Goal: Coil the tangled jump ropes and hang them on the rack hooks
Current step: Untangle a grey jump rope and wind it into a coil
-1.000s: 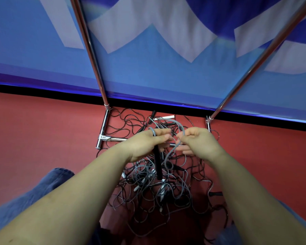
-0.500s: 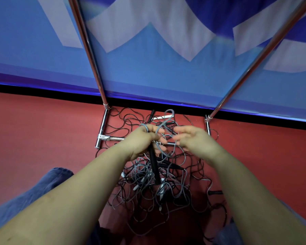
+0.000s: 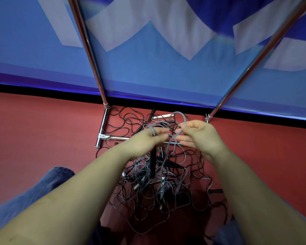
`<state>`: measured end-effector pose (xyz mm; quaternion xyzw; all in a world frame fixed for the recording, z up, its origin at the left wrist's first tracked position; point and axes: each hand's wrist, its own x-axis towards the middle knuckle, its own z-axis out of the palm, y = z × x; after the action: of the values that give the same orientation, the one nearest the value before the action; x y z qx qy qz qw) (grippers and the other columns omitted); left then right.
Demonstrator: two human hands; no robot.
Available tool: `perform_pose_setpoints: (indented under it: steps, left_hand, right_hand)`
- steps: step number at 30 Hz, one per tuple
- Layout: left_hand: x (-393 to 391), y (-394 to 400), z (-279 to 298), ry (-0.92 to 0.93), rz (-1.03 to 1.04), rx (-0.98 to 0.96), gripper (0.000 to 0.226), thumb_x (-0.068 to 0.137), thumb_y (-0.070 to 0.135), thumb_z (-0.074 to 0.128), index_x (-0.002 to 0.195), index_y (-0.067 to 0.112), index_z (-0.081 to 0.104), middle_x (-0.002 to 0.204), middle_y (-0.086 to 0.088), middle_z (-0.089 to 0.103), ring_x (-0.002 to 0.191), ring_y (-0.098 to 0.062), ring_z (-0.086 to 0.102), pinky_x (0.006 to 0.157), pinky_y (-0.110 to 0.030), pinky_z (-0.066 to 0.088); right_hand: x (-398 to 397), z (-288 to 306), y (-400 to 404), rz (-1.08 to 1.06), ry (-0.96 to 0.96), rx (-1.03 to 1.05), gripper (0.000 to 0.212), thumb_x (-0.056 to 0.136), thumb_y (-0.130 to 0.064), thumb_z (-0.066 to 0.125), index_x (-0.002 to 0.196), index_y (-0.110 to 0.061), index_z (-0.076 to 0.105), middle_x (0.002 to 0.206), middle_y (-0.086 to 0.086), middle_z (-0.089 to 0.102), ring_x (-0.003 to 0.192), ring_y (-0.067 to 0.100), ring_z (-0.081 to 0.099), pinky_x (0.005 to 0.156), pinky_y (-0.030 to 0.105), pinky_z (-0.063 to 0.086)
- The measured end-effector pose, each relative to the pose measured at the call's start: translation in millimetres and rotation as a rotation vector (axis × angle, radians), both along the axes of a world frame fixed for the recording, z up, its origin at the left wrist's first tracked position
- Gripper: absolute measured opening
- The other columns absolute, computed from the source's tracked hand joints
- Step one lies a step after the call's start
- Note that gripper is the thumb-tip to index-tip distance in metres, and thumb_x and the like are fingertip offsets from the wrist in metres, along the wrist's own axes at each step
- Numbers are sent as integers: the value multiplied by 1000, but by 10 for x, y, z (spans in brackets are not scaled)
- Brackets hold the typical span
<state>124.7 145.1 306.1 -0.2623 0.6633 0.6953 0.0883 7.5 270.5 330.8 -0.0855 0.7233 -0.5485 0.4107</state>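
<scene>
So both hands were up over the pile. The left hand (image 3: 145,142) had its fingers curled round a black handle (image 3: 152,165) that hung straight down out of the fist, and a loop of the grey rope (image 3: 181,119) ran over its index finger. The right hand (image 3: 200,137) was pinching that same grey rope between thumb and fingertips, right where it arched up above both hands and then dropped between them into the mess below. So both grips were closed on the one rope, hands just beside each other, nearly touching.

The rest of the jump ropes (image 3: 159,188) were one big tangle of black and grey cord on the red floor (image 3: 42,129), directly under the forearms, with a few loose handles poking out, one black one (image 3: 215,191) off to the right side. Some thin black strands spread back to the chrome rack base (image 3: 102,128), whose crossbar ran under the hands. Two chrome poles (image 3: 88,50) rose from the base against a blue and white banner (image 3: 157,59). A denim-covered knee (image 3: 57,175) showed lower left.
</scene>
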Motion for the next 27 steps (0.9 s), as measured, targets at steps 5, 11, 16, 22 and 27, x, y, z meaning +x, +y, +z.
perform_pose_setpoints:
  steps: [5,11,16,22,27]
  left_hand:
    - [35,57,-25,-46,-140,-130,20,100,8,45,111,5,61,89,-1,64,73,-3,58,72,-9,46]
    - [-19,14,15,-4,182,136,21,101,6,41,94,12,60,76,-2,70,58,-7,66,63,-23,52]
    - [-62,-56,66,71,391,377,26,102,7,37,96,14,62,74,-1,74,63,-13,71,64,-28,57]
    - [-86,-105,93,127,425,436,22,103,16,38,105,13,60,87,-3,74,73,-16,71,68,-30,59]
    - [-14,7,-18,-11,71,-53,19,101,20,44,111,16,60,99,-1,65,82,-10,62,72,-18,50]
  right_hand:
    - [-40,40,2,-184,-241,-170,8,94,-11,55,97,-5,59,91,11,70,74,17,72,62,24,58]
    - [-15,-35,7,104,39,41,27,90,-4,58,117,-8,58,95,7,68,83,18,66,80,33,54]
    - [97,-146,42,562,249,339,10,85,-7,65,91,-15,66,70,-5,62,68,12,56,71,27,48]
    - [79,-123,24,433,213,203,13,88,-10,64,77,-16,60,71,2,66,67,13,64,68,24,51]
    - [18,-45,-16,116,58,57,9,92,-11,59,84,-11,61,78,6,69,60,7,69,60,18,56]
